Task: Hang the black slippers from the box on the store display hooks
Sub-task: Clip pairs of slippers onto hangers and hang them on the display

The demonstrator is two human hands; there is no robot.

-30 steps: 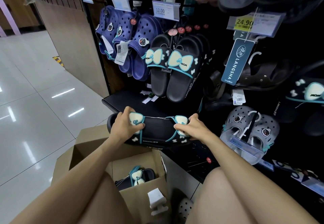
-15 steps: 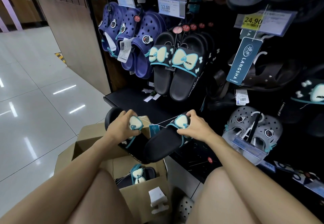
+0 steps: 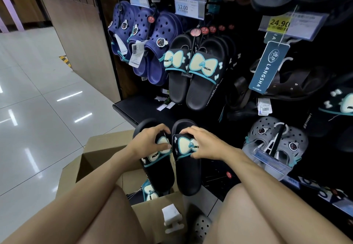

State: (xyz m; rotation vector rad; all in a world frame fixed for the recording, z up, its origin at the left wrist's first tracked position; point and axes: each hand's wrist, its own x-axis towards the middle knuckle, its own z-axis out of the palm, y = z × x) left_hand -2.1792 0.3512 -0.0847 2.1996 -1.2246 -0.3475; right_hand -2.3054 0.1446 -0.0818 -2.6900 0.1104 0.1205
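While both slippers hang toe-down side by side over the box (image 3: 99, 148), head view shows the left hand (image 3: 150, 142) with fingers curled round the strap of the left slipper (image 3: 158, 169), thumb on the bow. Right hand (image 3: 202, 144) pinches the strap of the right slipper (image 3: 189, 175), fingers over the top edge, thumb under the bow. The pair sits at 6 o'clock from the hung matching pair (image 3: 193, 72), which hangs off a display hook (image 3: 195, 34) under the 12.00 price tag (image 3: 188, 8). More slippers (image 3: 150, 193) remain in the box at 6 o'clock of the held pair. Blue clogs (image 3: 145, 41) hang at 9 o'clock of the hung pair, grey clogs (image 3: 277, 142) at 3 o'clock of the hands.

Judgement: the step is squaring up the pair before lifting. To do it well, keep the heels level and straps together, find the joining tie or loop (too small to tell here), then raise straight to 12 o'clock and slide it on in front of the hung pair without knocking the tag.
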